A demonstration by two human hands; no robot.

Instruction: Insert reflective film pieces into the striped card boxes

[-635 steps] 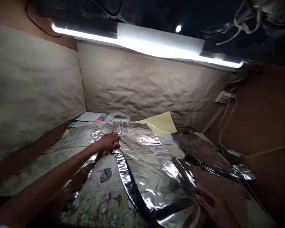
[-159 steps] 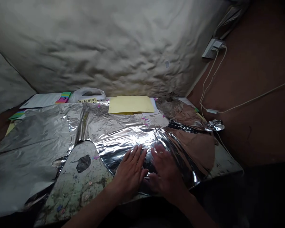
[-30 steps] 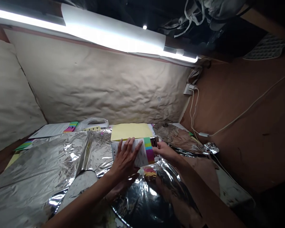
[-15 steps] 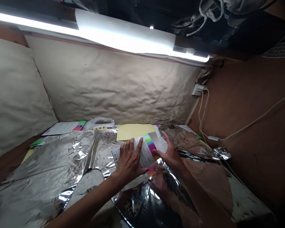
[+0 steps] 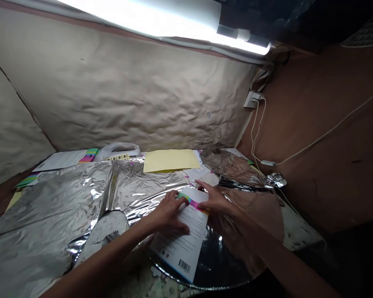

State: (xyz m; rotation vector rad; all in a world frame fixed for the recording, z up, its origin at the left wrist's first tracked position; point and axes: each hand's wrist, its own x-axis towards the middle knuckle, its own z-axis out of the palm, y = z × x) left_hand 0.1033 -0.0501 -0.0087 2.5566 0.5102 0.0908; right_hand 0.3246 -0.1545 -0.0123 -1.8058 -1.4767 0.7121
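A white printed packet (image 5: 186, 236) with a colourful stripe near its top and a barcode at its lower end lies tilted over shiny silver foil. My left hand (image 5: 170, 211) grips its left edge, with the fingers at the striped top and the thumb on the printed face. On the right, my right hand (image 5: 213, 200) holds the top right edge by the pink part of the stripe, its thumb on the front. The packet's underside is hidden.
Crumpled silver foil (image 5: 65, 194) covers the table. Behind the hands lies a yellow sheet (image 5: 170, 160). Printed papers (image 5: 62, 160) and a clear plastic bag (image 5: 119, 149) are at the back left. White cables (image 5: 255, 136) hang from a wall socket (image 5: 253, 99) on the right.
The packet has turned from slanting sideways to nearly upright, its barcode end now towards me. My left hand has moved to its upper left edge. The camera view has shifted.
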